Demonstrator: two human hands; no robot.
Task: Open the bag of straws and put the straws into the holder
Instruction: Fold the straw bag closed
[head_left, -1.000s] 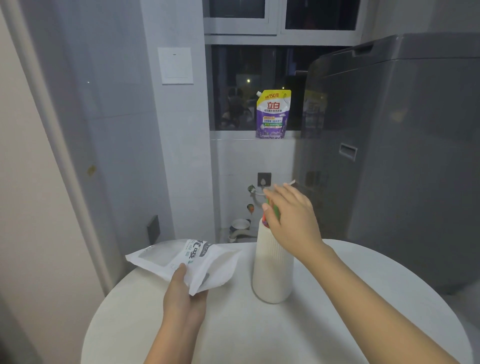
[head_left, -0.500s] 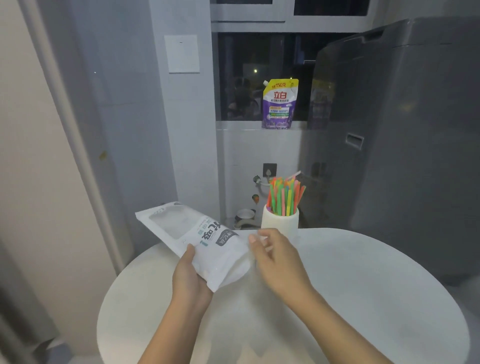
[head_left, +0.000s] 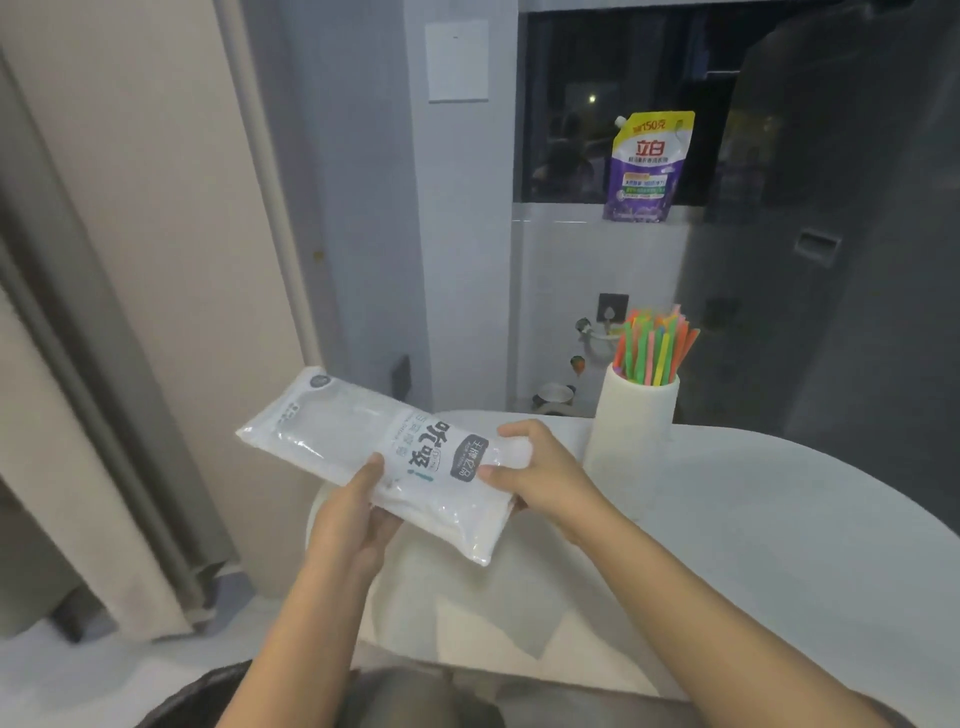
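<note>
Bare forearms, no sleeves; grey trousers (head_left: 415, 699)

Hands: two, left hand (head_left: 349, 525) at lower centre, right hand (head_left: 540, 475) just right of it.
Bags: one white bag (head_left: 384, 457), centre of frame.
Holders: one white holder (head_left: 631, 421), right of centre.
Straws (head_left: 652, 348): one bunch in holder, too many and too blurred to count.
Pouches: one purple pouch (head_left: 647, 169), upper right.
Surfaces: one white round surface (head_left: 753, 545), lower right.
Wall plates: one white (head_left: 457, 60), top centre.
</note>
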